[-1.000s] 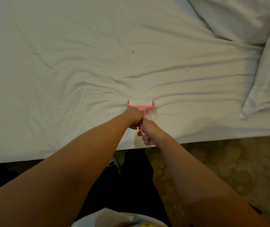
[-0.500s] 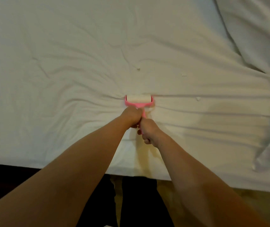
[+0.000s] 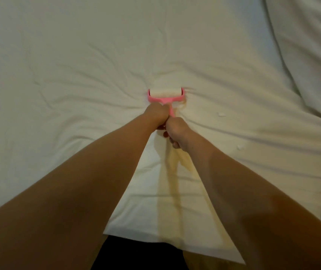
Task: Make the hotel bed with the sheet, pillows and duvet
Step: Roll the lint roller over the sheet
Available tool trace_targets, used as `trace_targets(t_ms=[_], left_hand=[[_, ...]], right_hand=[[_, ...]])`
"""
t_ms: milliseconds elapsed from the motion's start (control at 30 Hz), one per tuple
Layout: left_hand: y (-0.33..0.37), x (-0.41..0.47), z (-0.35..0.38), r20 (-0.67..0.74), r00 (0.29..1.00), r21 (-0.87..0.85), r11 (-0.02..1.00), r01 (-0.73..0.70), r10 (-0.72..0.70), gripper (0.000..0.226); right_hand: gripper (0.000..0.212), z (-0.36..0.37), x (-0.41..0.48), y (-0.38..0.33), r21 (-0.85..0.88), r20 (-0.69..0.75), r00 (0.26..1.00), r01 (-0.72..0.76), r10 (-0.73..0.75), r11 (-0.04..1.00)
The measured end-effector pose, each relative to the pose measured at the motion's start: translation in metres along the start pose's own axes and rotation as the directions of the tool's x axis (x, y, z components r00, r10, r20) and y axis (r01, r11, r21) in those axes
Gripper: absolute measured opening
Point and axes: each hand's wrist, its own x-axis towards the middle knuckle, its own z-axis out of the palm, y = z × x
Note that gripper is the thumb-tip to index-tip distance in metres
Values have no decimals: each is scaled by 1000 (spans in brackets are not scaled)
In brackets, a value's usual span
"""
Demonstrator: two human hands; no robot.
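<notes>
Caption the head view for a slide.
Left hand and right hand hold a pink lint roller pressed onto the wrinkled white sheet.

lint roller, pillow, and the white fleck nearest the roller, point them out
lint roller [image 3: 172, 98]: head view, on the pink crossbar of its frame
pillow [image 3: 311, 45]: head view, on its bare white face, top right
white fleck [image 3: 221, 114]: head view, on the fleck's middle, right of the roller

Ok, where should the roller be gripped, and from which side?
By its pink handle, from the near side: the roller lies drum-down on the sheet with the handle pointing back toward the person. The left hand grips ahead, the right hand behind.
</notes>
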Motion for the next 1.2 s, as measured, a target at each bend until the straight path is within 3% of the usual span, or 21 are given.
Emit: trace_targets(t_ms=[267, 367, 767, 1033, 1200], left_hand=[[4, 1, -9, 149, 986, -62, 995, 79, -69, 31], [-12, -15, -3, 190, 977, 7, 995, 97, -96, 21], [-126, -100, 35, 281, 925, 195, 959, 206, -256, 24], [-187, -154, 41, 368, 894, 252, 953, 168, -256, 20], [-190, -181, 45, 403, 898, 243, 967, 83, -178, 23]], right_hand=[[31, -4, 0, -5, -42, 50, 998, -31, 33, 999], [31, 1, -19, 15, -34, 58, 997, -56, 58, 998], [33, 45, -113, 135, 39, 110, 966, -240, 235, 970], [28, 72, -168, 192, 114, 122, 946, -313, 299, 943], [40, 66, -190, 202, 219, 80, 955, -296, 286, 930]])
